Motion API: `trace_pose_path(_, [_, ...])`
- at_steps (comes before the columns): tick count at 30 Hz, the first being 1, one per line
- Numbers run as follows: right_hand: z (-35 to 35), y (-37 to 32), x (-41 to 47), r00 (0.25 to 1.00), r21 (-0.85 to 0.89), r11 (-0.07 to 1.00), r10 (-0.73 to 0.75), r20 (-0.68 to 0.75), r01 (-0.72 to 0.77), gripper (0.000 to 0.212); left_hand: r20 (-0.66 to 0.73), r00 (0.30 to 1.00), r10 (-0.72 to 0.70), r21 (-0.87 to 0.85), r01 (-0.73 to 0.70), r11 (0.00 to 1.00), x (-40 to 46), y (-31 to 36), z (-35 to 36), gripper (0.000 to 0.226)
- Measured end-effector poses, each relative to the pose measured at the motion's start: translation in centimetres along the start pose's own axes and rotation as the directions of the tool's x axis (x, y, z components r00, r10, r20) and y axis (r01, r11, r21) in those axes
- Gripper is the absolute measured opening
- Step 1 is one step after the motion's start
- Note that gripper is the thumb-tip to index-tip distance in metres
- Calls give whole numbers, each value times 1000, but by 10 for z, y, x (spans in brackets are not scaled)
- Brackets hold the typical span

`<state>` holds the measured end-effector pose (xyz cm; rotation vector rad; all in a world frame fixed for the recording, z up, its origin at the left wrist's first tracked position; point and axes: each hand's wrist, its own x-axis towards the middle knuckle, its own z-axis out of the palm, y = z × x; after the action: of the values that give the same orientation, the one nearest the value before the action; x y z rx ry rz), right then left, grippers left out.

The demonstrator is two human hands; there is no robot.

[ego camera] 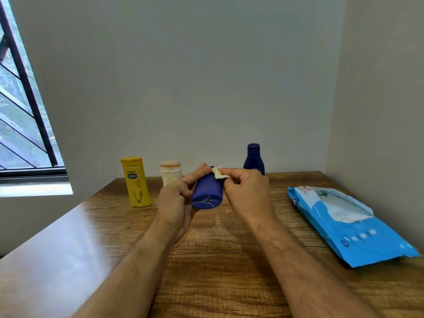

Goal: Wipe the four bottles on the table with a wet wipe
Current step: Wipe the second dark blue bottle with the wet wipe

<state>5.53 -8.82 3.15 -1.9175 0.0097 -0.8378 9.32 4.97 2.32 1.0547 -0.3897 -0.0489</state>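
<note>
Blue and tipped with its base toward the camera, one bottle (207, 191) is held above the wooden surface (229, 260); the left hand (175, 203) has its grip curled round the bottle's side. The right hand (246, 191) pinches a white wet wipe (220, 174) against the bottle's far end. Behind stand a yellow bottle (136, 182), a cream bottle (170, 172) and a dark blue bottle (253, 159), with the wipes pack (348, 223) lying at the right.

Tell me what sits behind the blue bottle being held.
Behind the held blue bottle, gripped by the left hand, stand a cream bottle and a second dark blue bottle by the wall. The hands, with the right hand pinching the wipe, cover both their bases.
</note>
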Motion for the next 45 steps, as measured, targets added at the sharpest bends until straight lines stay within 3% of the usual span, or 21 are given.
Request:
trace_pose_path(3, [-3, 2, 3, 999, 55, 998, 40, -26, -39, 28, 137, 989, -55, 116, 39, 993, -4, 1, 4, 68])
trace_pose_path(8, [-7, 4, 6, 993, 114, 988, 111, -34, -106, 25, 274, 959, -68, 292, -15, 956, -5, 0, -1, 78])
trace_pose_path(10, [-7, 3, 5, 992, 129, 983, 129, 8, -128, 23, 310, 951, -22, 444, -124, 887, -4, -3, -4, 82])
trace_pose_path(13, [-5, 1, 4, 984, 195, 966, 158, 81, -172, 20, 269, 954, 136, 633, -281, 722, -4, -4, -2, 70])
trace_pose_path(18, [-13, -6, 4, 969, 310, 924, 175, 176, -223, 14, 236, 945, 229, 808, -321, 495, 1, -9, -12, 61])
trace_pose_path(22, [-21, -11, 4, 972, 377, 904, 137, 190, -201, 19, 230, 933, 275, 757, -349, 552, -7, -7, -5, 43])
trace_pose_path(25, [-18, -17, 3, 990, 499, 857, 80, 117, -128, 18, 205, 928, 312, 753, -353, 556, -8, -6, -4, 48])
trace_pose_path(27, [-16, -20, 3, 998, 519, 853, 35, 56, -59, 20, 196, 920, 339, 762, -361, 538, -8, -5, -3, 37])
trace_pose_path(34, [-10, -14, -5, 987, 187, 972, -151, 47, 140, 27, 212, 902, 375, 797, -382, 468, -4, -7, -8, 50])
trace_pose_path(40, [-12, -11, -3, 980, 0, 982, -186, 67, 187, 29, 236, 914, 331, 832, -366, 418, 0, -13, -13, 39])
trace_pose_path(45, [-12, -10, -2, 973, -25, 974, -226, 41, 227, 22, 202, 918, 340, 790, -358, 498, -3, -13, -8, 34])
